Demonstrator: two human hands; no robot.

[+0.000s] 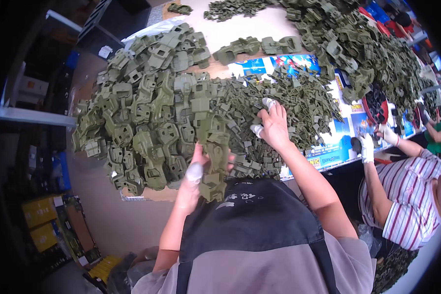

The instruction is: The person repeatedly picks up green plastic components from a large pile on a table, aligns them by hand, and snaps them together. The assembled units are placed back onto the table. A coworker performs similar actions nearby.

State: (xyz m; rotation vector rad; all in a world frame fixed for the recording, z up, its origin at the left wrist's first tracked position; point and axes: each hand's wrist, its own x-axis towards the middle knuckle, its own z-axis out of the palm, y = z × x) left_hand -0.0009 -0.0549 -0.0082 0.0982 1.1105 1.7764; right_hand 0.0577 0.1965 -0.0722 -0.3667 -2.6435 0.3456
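My left hand grips a long olive-green plastic vehicle body, which is tilted upright in front of my apron. White wrapping covers part of that hand's thumb. My right hand reaches over a heap of small olive-green plastic parts, white covers on some fingertips. Its thumb and forefinger are spread apart, and I see nothing between them. Left of the heap, rows of larger moulded vehicle bodies are stacked close together, next to the piece I hold.
More green parts are piled along the table's far right. Printed colourful sheets lie under the heap. To my right a person in a striped shirt works with white gloves near a red bowl. Yellow boxes stand at the left.
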